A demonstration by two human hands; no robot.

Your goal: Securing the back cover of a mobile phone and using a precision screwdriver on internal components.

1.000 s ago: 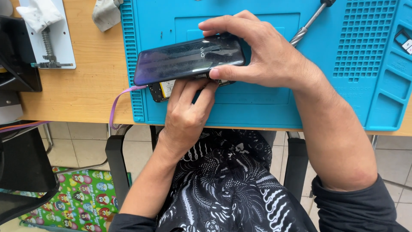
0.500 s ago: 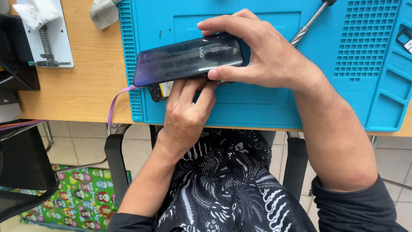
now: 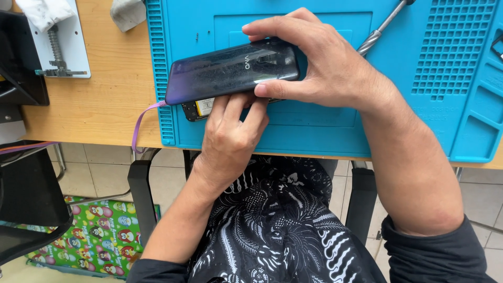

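Barely shifted since half a second back: same clasp on the phone (image 3: 233, 71), only the view drawn slightly nearer. Dark glossy back cover up, tilted on its long edge over the blue silicone mat (image 3: 325, 120), lying from 9 to 3 o'clock. Clamped at its 3 o'clock end by the right hand (image 3: 319, 63), fingers over the top edge and thumb along the lower edge, seemingly to steady the body against pressure from below. Pressed from 6 o'clock by the left hand (image 3: 230, 136), fingertips tucked under the lower edge where a yellow-labelled inner part (image 3: 201, 107) peeps out, probably working at the seam; closed on nothing, only pushing. Purple strip (image 3: 144, 123) trailing from the 9 o'clock end over the desk (image 3: 110, 99) edge. Metal tool shaft (image 3: 382, 26) at 2 o'clock on the mat. White clamp fixture (image 3: 57, 47) at 10 o'clock, grey cloth (image 3: 128, 13) beside it.
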